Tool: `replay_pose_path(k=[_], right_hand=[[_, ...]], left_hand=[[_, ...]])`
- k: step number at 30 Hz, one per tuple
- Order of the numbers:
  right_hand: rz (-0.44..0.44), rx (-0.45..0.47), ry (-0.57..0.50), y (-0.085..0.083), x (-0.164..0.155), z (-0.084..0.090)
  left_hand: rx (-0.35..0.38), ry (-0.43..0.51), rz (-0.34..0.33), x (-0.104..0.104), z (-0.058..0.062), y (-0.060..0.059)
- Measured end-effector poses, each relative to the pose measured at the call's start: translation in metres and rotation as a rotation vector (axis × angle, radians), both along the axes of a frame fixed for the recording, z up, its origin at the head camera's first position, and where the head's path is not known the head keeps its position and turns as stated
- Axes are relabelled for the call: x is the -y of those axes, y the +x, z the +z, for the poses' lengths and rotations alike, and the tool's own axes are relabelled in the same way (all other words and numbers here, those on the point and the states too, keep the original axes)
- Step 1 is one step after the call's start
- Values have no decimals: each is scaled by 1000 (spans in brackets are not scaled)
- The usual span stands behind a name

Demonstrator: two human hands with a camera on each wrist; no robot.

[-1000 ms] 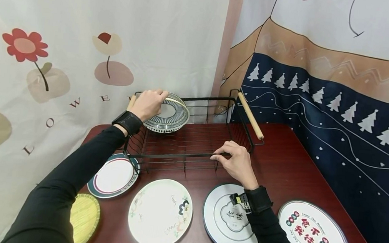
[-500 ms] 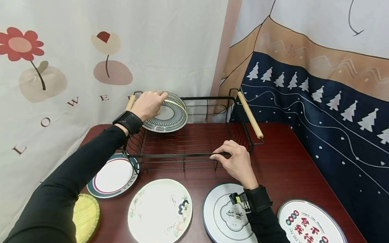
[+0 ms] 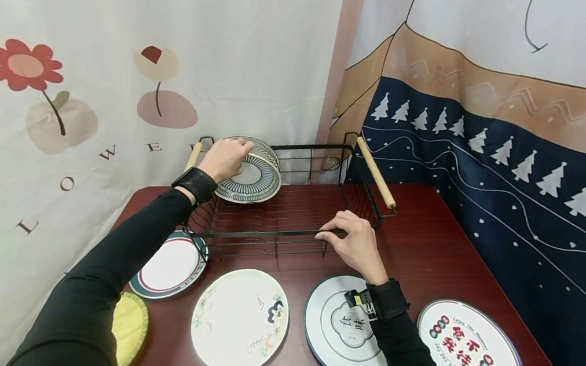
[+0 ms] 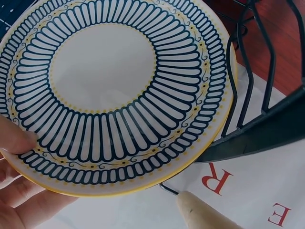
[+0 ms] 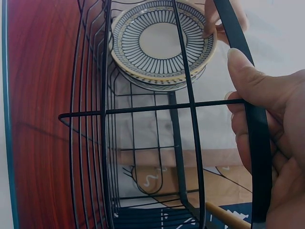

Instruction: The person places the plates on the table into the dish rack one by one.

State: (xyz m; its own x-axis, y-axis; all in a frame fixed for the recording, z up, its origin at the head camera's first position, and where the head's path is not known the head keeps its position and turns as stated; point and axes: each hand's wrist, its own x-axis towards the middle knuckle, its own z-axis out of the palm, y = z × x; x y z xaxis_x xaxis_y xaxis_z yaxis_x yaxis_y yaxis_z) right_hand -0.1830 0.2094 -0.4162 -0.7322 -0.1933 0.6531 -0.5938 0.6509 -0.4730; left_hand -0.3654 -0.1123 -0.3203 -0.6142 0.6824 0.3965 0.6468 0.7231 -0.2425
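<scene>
My left hand [image 3: 227,158] pinches the upper rim of a patterned plate [image 3: 248,180], thumb on its face and fingers behind. The plate has dark petal-like stripes and a yellow edge [image 4: 107,138]. It stands tilted at the left end of a black wire dish rack [image 3: 267,236]. Behind it shows the rim of another plate [image 5: 164,87], mostly hidden. My right hand [image 3: 354,242] grips the rack's front top rail [image 5: 259,157], thumb on one side and curled fingers on the other.
In front of the rack lie a green-rimmed plate [image 3: 168,265], a yellow plate [image 3: 129,331], a floral plate [image 3: 239,321], a blue-rimmed plate [image 3: 338,326] and a plate with red characters [image 3: 471,353]. The rack has wooden handles [image 3: 376,173]. Curtains hang behind the table [image 3: 413,240].
The patterned plate in my left hand has dipped very slightly in the rack. My right hand keeps its hold on the rail. The head view has shifted a little.
</scene>
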Motion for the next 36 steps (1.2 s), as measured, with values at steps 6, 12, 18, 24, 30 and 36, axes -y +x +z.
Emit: replay_pose_path(k=[6,12,18,24,30,36], right_hand=[[-4,-7,5,0,0,1],[-1,-11,1,-1,-1,1],[5,-12,-2,-1,-1,1],[7,-10,-4,0,-2,0],[13,-11,-9,-1,-3,0],[10,-5,-11,-2,-2,1]], left_hand=[[11,5,6,-2,0,-1],[19,8,28,-3,2,0],[22,39,98,-4,4,0],[23,83,151,-3,2,0],[-1,112,188,-4,1,1],[-31,131,206,-5,0,2]])
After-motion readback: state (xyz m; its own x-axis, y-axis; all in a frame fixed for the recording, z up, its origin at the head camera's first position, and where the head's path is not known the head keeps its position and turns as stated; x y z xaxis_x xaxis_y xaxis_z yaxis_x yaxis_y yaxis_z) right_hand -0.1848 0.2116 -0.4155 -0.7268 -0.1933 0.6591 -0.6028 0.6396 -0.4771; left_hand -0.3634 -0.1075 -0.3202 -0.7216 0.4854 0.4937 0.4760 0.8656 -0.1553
